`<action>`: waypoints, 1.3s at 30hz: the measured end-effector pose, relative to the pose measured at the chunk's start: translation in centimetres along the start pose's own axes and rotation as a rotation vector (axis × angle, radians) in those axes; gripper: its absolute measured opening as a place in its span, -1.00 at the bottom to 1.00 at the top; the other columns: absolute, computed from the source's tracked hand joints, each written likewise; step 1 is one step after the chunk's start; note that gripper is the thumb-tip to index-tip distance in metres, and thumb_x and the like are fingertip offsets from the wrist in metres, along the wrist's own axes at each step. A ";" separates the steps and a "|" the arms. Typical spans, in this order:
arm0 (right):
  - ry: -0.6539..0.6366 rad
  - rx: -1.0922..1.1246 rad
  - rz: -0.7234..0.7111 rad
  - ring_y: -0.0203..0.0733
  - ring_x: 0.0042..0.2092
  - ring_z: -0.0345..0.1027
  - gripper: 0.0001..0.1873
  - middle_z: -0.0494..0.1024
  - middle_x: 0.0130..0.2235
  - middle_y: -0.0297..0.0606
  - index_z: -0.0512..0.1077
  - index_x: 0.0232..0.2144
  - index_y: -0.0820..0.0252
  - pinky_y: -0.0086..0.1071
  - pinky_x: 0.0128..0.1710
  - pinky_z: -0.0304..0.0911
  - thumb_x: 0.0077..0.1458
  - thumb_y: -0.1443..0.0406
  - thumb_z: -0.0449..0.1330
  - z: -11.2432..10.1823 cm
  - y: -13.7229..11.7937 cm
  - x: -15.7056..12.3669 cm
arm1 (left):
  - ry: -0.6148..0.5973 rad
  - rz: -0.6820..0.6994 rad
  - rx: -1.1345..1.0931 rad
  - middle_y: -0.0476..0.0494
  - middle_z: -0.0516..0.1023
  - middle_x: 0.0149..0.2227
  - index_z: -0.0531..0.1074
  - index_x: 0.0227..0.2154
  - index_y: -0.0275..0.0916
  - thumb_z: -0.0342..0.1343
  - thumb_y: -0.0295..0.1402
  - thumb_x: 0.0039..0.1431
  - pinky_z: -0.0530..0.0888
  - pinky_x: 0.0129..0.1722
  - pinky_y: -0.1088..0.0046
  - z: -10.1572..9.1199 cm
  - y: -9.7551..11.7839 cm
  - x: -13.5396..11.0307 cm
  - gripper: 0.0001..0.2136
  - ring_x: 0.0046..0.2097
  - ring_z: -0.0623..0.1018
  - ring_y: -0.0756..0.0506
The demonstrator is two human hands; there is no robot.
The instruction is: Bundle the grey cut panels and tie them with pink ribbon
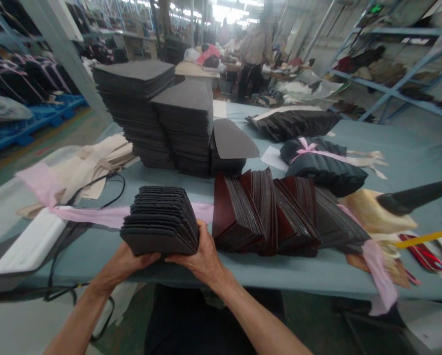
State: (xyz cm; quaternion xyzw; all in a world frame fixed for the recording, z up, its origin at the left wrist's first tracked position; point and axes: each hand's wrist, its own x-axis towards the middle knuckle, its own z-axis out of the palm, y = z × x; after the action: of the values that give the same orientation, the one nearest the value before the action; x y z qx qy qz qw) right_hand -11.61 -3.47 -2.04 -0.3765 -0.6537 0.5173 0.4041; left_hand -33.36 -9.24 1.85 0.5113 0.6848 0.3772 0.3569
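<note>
Between my two hands is a stack of dark fabric pieces (159,222), close to the table's front edge. My left hand (134,261) grips its lower left corner, fingers partly hidden. On the lower right side, my right hand (202,251) is wrapped round the stack with the thumb along its edge. A pink fabric strip (98,215) runs across the table behind and apparently beneath the stack. Just right of my right hand lies a row of fanned dark red and grey pieces (265,212).
Tall piles of dark sheets (187,128) stand behind. A white power strip (30,241) with a black cable lies left. A bundle tied with pink ribbon (320,160), a yellowish block (381,209) and a red item (422,252) are right. A person (255,49) stands far back.
</note>
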 end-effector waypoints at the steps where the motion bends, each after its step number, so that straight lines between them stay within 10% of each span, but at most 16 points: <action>1: 0.001 0.007 0.007 -0.01 0.03 0.48 -0.01 0.56 0.02 -0.23 0.27 0.11 0.08 -0.19 0.05 0.39 -0.32 0.11 0.65 0.0 -0.1 0.0 | -0.011 -0.018 -0.027 -0.32 0.71 -0.11 0.60 -0.37 -0.18 0.43 0.17 -0.24 0.56 0.15 0.07 0.1 0.2 0.0 -0.48 0.06 0.63 -0.46; 7: 0.012 0.055 0.110 -0.05 -0.04 0.48 -0.09 0.58 -0.05 -0.29 0.30 0.06 0.08 -0.25 -0.04 0.40 -0.31 0.11 0.62 0.2 -1.9 -0.2 | 0.008 -0.034 -0.179 -0.24 0.68 0.04 0.59 -0.03 -0.20 0.48 0.01 -0.16 0.51 0.21 0.12 0.2 1.6 -0.4 -0.38 0.11 0.60 -0.40; 17: 0.008 0.046 0.387 0.03 -0.04 0.52 -0.23 0.62 -0.04 -0.19 0.34 0.12 0.11 -0.16 -0.03 0.41 -0.09 0.01 0.46 -0.7 -7.8 -1.1 | -0.076 -0.419 -0.598 -0.24 0.72 -0.19 0.47 -0.04 -0.23 0.52 0.03 -0.22 0.67 -0.25 0.29 0.7 4.0 -1.8 -0.30 -0.18 0.70 -0.30; 29: 0.059 0.578 0.511 0.09 0.14 0.49 -0.16 0.60 0.10 -0.05 0.36 0.15 0.23 -0.11 0.19 0.38 -0.01 -0.14 0.40 -0.6 -6.0 -2.4 | -0.161 -0.619 -0.552 -0.27 0.72 -0.31 0.53 -0.10 -0.27 0.50 0.07 -0.23 0.64 -0.42 0.35 0.5 7.9 0.0 -0.32 -0.38 0.68 -0.22; 39: 0.121 0.665 0.585 0.14 0.17 0.43 -0.19 0.53 0.17 -0.03 0.40 0.13 0.19 -0.17 -0.15 0.55 0.02 -0.21 0.35 -0.7 -5.1 -2.9 | -0.207 -0.573 -0.511 -0.28 0.73 -0.29 0.58 -0.19 -0.31 0.48 0.02 -0.17 0.61 -0.43 0.42 1.4 9.7 3.0 -0.43 -0.41 0.67 -0.16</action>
State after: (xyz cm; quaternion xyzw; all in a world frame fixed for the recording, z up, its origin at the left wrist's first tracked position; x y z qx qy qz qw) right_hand -10.24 -6.81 2.59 -0.4247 -0.2933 0.7689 0.3773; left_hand -28.63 -4.29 9.51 0.2299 0.6442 0.3670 0.6305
